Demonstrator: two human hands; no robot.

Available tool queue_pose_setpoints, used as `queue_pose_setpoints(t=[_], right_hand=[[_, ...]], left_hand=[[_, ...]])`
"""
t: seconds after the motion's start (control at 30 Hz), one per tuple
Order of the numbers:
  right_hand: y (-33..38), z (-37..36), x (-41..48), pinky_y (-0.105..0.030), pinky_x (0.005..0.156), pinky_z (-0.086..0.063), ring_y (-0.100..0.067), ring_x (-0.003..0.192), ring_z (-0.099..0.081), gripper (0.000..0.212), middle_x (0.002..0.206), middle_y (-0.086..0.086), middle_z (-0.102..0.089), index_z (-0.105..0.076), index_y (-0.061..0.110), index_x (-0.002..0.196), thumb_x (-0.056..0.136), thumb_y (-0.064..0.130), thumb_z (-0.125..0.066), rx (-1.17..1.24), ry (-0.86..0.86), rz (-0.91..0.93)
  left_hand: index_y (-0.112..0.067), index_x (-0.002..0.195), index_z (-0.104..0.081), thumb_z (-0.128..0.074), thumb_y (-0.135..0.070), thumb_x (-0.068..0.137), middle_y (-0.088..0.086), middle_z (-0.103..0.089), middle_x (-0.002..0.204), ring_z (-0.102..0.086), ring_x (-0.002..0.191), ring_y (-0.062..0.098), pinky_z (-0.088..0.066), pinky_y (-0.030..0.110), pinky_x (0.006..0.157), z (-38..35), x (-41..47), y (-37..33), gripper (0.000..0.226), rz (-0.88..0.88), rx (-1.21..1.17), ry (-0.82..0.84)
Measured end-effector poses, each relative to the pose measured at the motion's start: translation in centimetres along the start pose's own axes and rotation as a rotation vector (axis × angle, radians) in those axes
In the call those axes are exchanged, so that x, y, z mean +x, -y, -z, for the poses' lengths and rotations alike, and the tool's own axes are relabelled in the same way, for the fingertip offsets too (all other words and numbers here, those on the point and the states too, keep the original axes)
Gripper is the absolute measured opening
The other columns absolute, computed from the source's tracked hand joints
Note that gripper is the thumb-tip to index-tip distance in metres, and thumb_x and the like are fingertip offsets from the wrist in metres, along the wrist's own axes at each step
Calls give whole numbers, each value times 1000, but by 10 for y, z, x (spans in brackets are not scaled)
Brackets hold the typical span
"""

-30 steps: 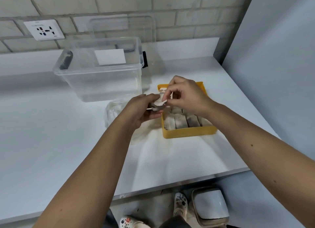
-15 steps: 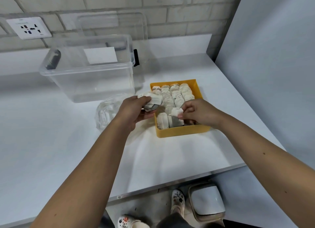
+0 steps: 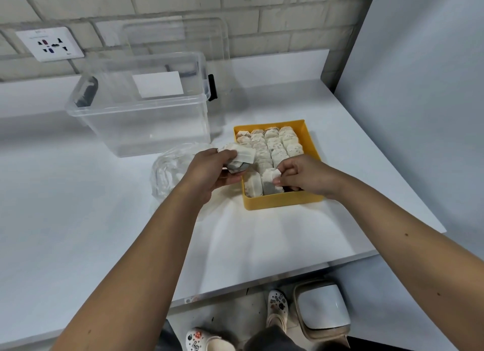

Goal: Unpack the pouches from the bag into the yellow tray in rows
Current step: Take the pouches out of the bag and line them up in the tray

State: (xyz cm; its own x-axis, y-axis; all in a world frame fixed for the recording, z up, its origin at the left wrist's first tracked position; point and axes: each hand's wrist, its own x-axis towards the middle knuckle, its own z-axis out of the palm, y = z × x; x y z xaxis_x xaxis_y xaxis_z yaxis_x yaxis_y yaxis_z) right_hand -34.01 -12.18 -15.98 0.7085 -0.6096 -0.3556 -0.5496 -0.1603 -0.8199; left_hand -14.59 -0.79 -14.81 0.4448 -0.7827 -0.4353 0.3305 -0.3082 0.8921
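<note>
The yellow tray (image 3: 282,201) stands on the white table, right of centre, filled with rows of several small white pouches (image 3: 275,147). My left hand (image 3: 209,171) grips a small bunch of pouches (image 3: 239,158) just over the tray's left edge. My right hand (image 3: 301,176) pinches one pouch (image 3: 269,183) upright in the tray's near row. The crumpled clear plastic bag (image 3: 167,169) lies on the table left of my left hand.
A clear plastic bin (image 3: 141,120) stands behind the bag, its lid (image 3: 178,36) leaning on the brick wall. A grey partition (image 3: 419,88) rises at the right. Below the table's front edge (image 3: 262,277) are a white pedal bin (image 3: 323,310) and my shoes.
My right hand took one pouch from the bunch in my left hand and lowered it into the tray's near row. The left hand keeps holding the bunch.
</note>
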Motion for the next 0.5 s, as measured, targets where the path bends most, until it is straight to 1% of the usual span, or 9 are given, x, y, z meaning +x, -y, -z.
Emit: queue_pose_setpoints(t=[0.07, 0.1, 0.17, 0.2, 0.3, 0.37, 0.43, 0.47, 0.5], right_hand=[[-1, -3, 1, -20, 63, -42, -6, 57, -54, 12, 60, 9, -62, -63, 18, 82, 85, 15, -74, -66, -37, 3], [-2, -5, 3, -17, 63, -44, -5, 61, -59, 13, 64, 8, -66, -64, 18, 84, 83, 15, -77, -104, -78, 10], [-2, -9, 5, -8, 57, -43, -3, 62, -61, 20, 70, 6, -67, -65, 18, 86, 77, 15, -82, -178, -176, 36], [-2, -11, 5, -7, 54, -42, -2, 61, -60, 23, 70, 6, -67, -65, 18, 85, 74, 16, -84, -221, -214, 51], [-3, -14, 7, -16, 58, -44, -4, 61, -58, 28, 71, 5, -66, -63, 18, 84, 70, 18, -87, -293, -249, 59], [-1, -12, 7, -21, 63, -45, -7, 66, -58, 25, 75, 3, -66, -64, 18, 88, 73, 19, -84, -248, -285, 93], [7, -10, 7, -20, 70, -46, -8, 76, -59, 12, 85, 4, -67, -66, 17, 93, 84, 20, -74, -136, -387, 178], [14, -9, 6, -18, 72, -46, -6, 81, -59, 7, 91, 6, -68, -68, 18, 95, 89, 22, -68, -78, -427, 217], [20, -9, 6, -15, 73, -45, -1, 82, -59, 9, 95, 8, -69, -70, 18, 97, 92, 25, -65, -36, -441, 242]], left_hand=[[-4, 101, -63, -61, -9, 95, 15, -71, 96, -74, 72, 24, -62, 31, 66, -1, -1, 0, 8, -1, -6, 6], [-4, 100, -63, -61, -8, 95, 14, -72, 94, -74, 70, 24, -62, 31, 64, -2, -2, 0, 7, -1, -12, 8], [-3, 98, -64, -61, -7, 95, 11, -72, 87, -74, 66, 22, -60, 29, 60, -3, -4, -1, 6, -1, -27, 20], [-3, 98, -64, -60, -7, 95, 10, -73, 84, -74, 66, 22, -59, 28, 58, -3, -5, -1, 6, -1, -32, 30], [-4, 98, -66, -61, -8, 96, 7, -74, 80, -74, 67, 22, -58, 27, 56, -5, -7, 0, 7, 2, -39, 56], [-5, 98, -66, -61, -10, 96, 7, -75, 83, -75, 71, 23, -60, 29, 58, -5, -7, 1, 7, 7, -40, 74], [-6, 100, -67, -62, -12, 96, 8, -76, 89, -75, 77, 27, -63, 34, 66, -5, -7, 2, 9, 9, -34, 99], [-5, 102, -67, -61, -13, 96, 10, -76, 93, -75, 81, 29, -63, 36, 71, -6, -7, 2, 11, 10, -30, 112], [-5, 103, -67, -61, -13, 96, 11, -76, 94, -75, 83, 31, -63, 36, 73, -7, -7, 2, 12, 10, -26, 122]])
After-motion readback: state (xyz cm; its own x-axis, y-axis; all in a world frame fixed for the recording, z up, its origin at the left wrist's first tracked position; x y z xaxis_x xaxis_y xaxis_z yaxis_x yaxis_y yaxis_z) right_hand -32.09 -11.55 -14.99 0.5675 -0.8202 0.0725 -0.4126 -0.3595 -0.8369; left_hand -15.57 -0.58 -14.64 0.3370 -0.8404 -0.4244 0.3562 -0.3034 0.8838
